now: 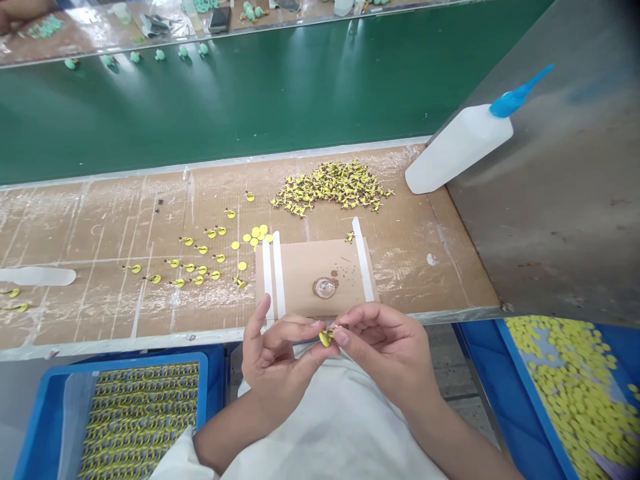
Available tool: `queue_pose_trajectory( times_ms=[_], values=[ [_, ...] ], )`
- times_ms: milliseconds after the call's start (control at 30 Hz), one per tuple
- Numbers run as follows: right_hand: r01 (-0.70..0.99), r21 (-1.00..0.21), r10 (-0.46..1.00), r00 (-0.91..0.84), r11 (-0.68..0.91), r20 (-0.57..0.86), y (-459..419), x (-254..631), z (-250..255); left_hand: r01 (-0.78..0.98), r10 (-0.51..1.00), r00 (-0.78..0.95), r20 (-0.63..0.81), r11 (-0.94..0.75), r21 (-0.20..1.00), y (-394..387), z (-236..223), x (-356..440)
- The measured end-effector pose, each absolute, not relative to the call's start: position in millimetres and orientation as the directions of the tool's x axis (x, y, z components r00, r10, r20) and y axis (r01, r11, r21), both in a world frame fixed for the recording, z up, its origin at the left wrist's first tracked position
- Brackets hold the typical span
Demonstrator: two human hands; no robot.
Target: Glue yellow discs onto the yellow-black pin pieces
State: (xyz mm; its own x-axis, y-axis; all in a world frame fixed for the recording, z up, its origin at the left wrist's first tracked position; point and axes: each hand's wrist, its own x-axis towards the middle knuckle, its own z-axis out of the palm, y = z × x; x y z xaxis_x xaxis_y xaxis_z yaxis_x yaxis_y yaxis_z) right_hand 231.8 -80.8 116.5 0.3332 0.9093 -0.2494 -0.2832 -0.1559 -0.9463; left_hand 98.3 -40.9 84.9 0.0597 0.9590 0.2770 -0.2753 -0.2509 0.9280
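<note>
Our left grip (281, 363) and right grip (385, 353) pinch one small yellow piece (325, 339) together; a slip could drop it.

The counter (95, 227) was topped with rough, matt brown cardboard, scuffed pale with dried residue. The squeeze bottle (457, 150) was translucent white plastic with a smooth blue plastic nozzle (515, 99). The green panel (200, 100) behind had a glossy, reflective finish, and the grey metal sheet (550, 200) looked dull and scratched. The yellow piece (325, 339) looked smooth and slightly glossy; its material could not be told.
</note>
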Motion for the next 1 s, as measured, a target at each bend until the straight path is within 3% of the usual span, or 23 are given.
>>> queue_pose_trajectory(
  times_ms=[300,600,1000],
  values=[
    [-0.222,-0.948,0.933,0.230,-0.228,-0.278,-85.9,238.6,107.0,-0.247,0.942,0.165,0.293,-0.248,0.937,-42.2,75.8,88.5],
    [-0.060,-0.967,0.929,0.270,-0.248,-0.254,-93.0,235.8,85.7,-0.148,0.946,0.299,0.127,-0.085,0.985,-45.4,61.4,70.8],
    [0.130,-0.964,0.968,0.130,-0.231,-0.214,-73.3,229.1,93.5,-0.187,0.968,0.250,0.014,0.034,0.982,-34.9,54.0,59.8]
  ],
)
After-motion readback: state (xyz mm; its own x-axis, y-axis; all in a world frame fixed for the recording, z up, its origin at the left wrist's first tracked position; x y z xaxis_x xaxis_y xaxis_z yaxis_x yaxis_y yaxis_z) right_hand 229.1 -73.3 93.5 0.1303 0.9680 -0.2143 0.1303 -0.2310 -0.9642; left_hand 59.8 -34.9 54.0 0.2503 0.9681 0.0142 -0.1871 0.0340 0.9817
